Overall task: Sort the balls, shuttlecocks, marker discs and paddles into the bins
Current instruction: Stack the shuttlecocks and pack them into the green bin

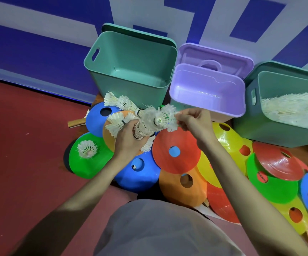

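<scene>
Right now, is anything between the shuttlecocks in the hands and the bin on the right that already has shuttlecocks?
Nothing visible blocks it. The right hand pinches a shuttlecock level with the open-topped purple bin, which sits before the right green bin.

Indoor sports hall or training court. A dark red court floor (29, 145) meets a blue wall with large white lettering (48, 43). Sports gear lies heaped on the floor: coloured marker discs (175, 150), feather shuttlecocks (87, 149) and a wooden paddle handle (75, 123), beside plastic storage bins (131, 71)
</scene>
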The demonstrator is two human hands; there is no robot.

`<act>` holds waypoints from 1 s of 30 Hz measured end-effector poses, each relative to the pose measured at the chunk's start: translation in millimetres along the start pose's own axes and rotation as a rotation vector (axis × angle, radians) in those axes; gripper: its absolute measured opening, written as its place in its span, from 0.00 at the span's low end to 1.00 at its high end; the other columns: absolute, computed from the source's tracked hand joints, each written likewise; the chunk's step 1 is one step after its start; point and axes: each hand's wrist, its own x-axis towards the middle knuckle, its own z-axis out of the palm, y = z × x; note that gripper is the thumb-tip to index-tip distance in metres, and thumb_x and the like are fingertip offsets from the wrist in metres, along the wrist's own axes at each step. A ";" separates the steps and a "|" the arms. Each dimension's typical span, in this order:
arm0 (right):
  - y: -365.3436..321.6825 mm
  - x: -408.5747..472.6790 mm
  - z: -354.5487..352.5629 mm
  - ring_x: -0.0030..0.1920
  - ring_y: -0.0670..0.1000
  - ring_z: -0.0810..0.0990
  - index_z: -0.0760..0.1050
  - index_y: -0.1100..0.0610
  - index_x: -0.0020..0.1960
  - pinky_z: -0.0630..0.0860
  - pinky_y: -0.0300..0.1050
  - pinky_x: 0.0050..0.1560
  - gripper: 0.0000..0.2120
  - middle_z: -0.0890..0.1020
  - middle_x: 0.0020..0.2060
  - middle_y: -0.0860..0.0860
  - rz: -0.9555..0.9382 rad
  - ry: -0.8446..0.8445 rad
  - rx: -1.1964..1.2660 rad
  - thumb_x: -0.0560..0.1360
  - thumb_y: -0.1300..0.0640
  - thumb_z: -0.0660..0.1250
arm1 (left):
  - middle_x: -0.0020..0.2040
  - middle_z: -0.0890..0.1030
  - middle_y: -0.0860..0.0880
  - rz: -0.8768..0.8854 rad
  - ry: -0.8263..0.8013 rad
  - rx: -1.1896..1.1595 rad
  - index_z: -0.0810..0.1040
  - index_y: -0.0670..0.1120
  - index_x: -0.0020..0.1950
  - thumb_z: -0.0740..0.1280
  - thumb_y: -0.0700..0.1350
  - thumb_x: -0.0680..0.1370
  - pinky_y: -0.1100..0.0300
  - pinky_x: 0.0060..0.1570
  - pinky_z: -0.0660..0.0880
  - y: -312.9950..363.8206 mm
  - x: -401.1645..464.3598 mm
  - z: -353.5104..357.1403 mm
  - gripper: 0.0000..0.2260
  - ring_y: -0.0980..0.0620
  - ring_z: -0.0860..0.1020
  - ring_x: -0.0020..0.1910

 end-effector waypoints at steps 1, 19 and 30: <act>1.3 1.5 1.4 0.22 0.44 0.70 0.77 0.62 0.32 0.67 0.36 0.26 0.10 0.76 0.24 0.51 0.014 0.001 -0.030 0.72 0.69 0.68 | 0.48 0.82 0.49 0.008 -0.010 -0.006 0.77 0.47 0.57 0.77 0.45 0.68 0.47 0.48 0.77 0.2 0.0 -0.3 0.20 0.48 0.80 0.47; 32.0 34.0 36.6 0.28 0.41 0.74 0.80 0.62 0.48 0.69 0.33 0.31 0.11 0.79 0.33 0.51 0.076 -0.135 0.126 0.80 0.58 0.61 | 0.47 0.83 0.51 -0.097 0.041 -0.233 0.78 0.41 0.58 0.77 0.41 0.70 0.62 0.51 0.79 0.7 3.0 -23.8 0.19 0.62 0.81 0.44; 103.0 38.7 71.1 0.49 0.55 0.79 0.80 0.56 0.57 0.76 0.48 0.45 0.12 0.78 0.51 0.55 -0.308 -0.403 -0.959 0.74 0.59 0.69 | 0.49 0.84 0.51 -0.113 0.078 -0.201 0.79 0.46 0.54 0.78 0.44 0.69 0.59 0.49 0.78 -9.4 3.9 -31.7 0.16 0.56 0.82 0.48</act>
